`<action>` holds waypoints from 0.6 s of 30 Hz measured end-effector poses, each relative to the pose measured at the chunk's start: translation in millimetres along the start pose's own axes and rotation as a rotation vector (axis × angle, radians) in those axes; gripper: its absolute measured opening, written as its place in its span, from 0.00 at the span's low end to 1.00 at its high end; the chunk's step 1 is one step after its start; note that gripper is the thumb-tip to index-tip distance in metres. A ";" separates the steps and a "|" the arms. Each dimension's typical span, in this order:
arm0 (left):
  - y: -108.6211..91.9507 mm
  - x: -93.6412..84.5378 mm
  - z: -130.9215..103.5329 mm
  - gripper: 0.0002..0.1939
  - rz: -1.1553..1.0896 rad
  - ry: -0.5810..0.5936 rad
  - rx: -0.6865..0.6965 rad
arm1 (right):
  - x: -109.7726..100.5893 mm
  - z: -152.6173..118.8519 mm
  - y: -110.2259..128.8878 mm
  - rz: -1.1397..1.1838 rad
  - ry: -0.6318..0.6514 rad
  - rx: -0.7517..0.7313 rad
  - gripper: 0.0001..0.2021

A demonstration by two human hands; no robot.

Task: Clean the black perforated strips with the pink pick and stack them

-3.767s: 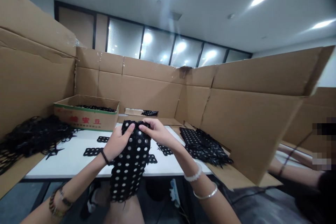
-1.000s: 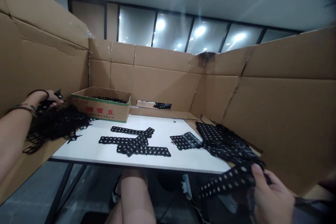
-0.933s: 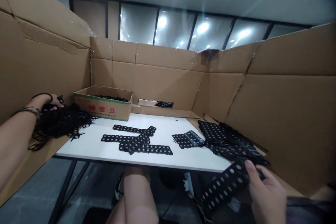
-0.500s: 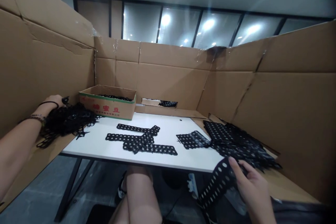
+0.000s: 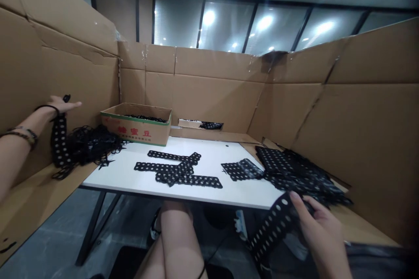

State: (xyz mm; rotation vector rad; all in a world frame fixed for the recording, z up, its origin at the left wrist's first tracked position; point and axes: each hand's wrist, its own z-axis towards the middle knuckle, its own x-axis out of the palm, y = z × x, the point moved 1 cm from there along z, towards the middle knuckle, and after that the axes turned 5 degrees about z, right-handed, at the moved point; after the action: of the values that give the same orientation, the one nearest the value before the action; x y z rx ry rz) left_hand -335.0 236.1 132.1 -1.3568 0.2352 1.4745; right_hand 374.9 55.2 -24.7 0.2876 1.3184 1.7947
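Note:
At the left, my left hand (image 5: 62,103) is raised above a tangled black pile (image 5: 94,141). A black strip with holes (image 5: 61,139) hangs from it, its top end at the fingers. At the lower right, my right hand (image 5: 319,222) grips another black perforated strip (image 5: 273,224), which dangles past the table's front edge. Several perforated pieces (image 5: 178,170) lie overlapping in the middle of the white table (image 5: 124,183). Nearer the right side is a flat perforated piece (image 5: 240,170), touching a large stack of perforated sheets (image 5: 294,174).
An open cardboard box (image 5: 140,128) with black pieces inside stands at the back left. Tall cardboard walls (image 5: 209,91) enclose the table on the left, back and right. Through a slot in the back wall, some black material (image 5: 211,125) shows. The person's legs are below the table.
My left hand has risen from the tangled pile, and a perforated strip now hangs from it. My right hand keeps its strip in nearly the same place. The view has shifted slightly.

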 end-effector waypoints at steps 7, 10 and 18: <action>-62.9 11.5 -70.4 0.20 -0.098 0.345 0.491 | 24.4 -14.1 40.2 0.110 0.345 -0.115 0.21; -109.0 -0.2 -117.9 0.23 -0.079 0.344 0.637 | 43.3 -10.8 87.1 0.248 0.508 -0.144 0.21; -199.7 35.1 -147.1 0.18 -0.584 0.346 0.484 | 129.1 47.9 165.9 0.311 0.604 -0.303 0.16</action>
State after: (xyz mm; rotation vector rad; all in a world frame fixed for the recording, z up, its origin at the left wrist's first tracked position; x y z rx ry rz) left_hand -85.3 230.5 151.5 -1.1382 0.3538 0.6389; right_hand 244.4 172.6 100.4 -0.2543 1.4233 2.4325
